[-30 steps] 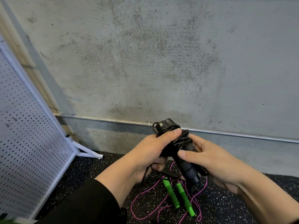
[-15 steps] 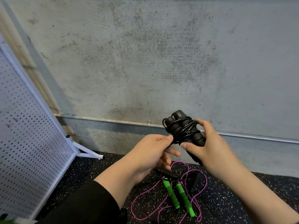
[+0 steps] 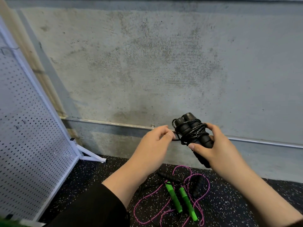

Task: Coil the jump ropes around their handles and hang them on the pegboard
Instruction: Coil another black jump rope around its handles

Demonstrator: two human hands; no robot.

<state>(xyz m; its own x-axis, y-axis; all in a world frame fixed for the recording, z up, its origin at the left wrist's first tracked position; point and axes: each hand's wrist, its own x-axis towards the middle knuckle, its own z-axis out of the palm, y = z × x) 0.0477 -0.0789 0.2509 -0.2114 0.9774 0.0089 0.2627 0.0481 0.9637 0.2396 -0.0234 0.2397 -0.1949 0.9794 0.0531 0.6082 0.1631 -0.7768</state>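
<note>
- white pegboard (image 3: 29,136) leans at the left edge of the frame, feet on the speckled floor (image 3: 91,176).
- left hand (image 3: 154,145), centre frame, grip pinched on a loop of black cord.
- right hand (image 3: 211,146) just right of it, grip clamped round the coiled black jump rope (image 3: 191,131), raised before the concrete wall (image 3: 147,63).
- lower centre on the floor: green-handled rope (image 3: 173,197) with pink cord, plus a loose black rope (image 3: 167,176).
</note>
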